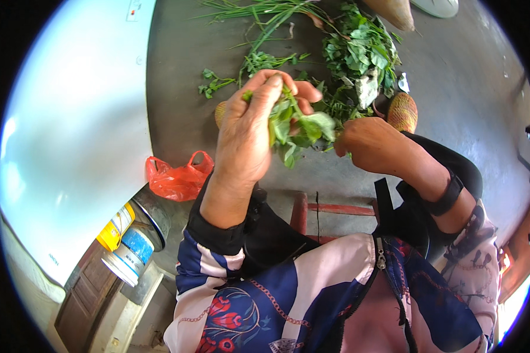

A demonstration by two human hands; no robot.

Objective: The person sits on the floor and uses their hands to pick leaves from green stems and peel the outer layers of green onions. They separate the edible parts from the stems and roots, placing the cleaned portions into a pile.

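My left hand (256,119), raised in front of me, holds a small bunch of leafy greens (307,128) by the stems between thumb and fingers; the leaves hang to its right. Beside them, lower right, is my right hand (371,143), its fingers curled and pointing left near the leaves; whether they pinch anything is hidden. Beyond the hands a heap of leafy greens (357,48) lies on the floor, with long thin green stalks (265,11) to its left. Small loose sprigs (214,83) lie nearer the left hand.
A red plastic bag (179,176) sits on the floor at left, beside a large white appliance (79,110). Yellow (117,225) and blue-and-white (134,251) buckets stand below it. My patterned shoe (403,112) is by the heap; a red wooden stool frame (340,209) shows beneath me.
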